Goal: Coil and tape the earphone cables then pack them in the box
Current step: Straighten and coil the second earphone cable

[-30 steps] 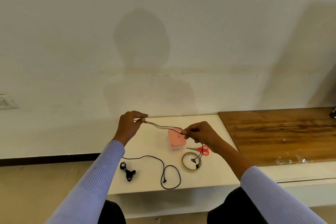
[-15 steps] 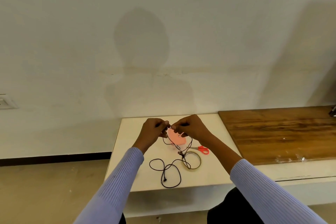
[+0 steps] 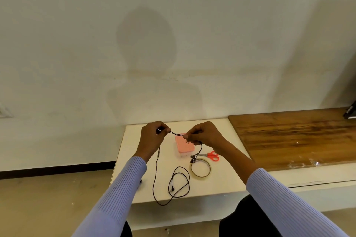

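Above the white table [image 3: 221,181], my left hand [image 3: 152,138] and my right hand [image 3: 202,134] each pinch the black earphone cable [image 3: 155,177], a short stretch of it taut between them. From my left hand the cable hangs down past the table's front edge and loops back onto the tabletop. From my right hand a strand drops to the earbuds [image 3: 193,158] dangling over the tape roll [image 3: 200,168]. The pink box [image 3: 184,145] lies closed behind the hands, partly hidden by my right fingers.
Red-handled scissors [image 3: 212,155] lie right of the box. A wooden panel [image 3: 292,136] covers the bench to the right, with a dark object [image 3: 351,111] at its far edge. The wall stands close behind the table. The floor lies to the left.
My hands came together over the box, then drew slightly apart, stretching the cable between them. The cable lifted off the table's left side and hangs from my left hand.
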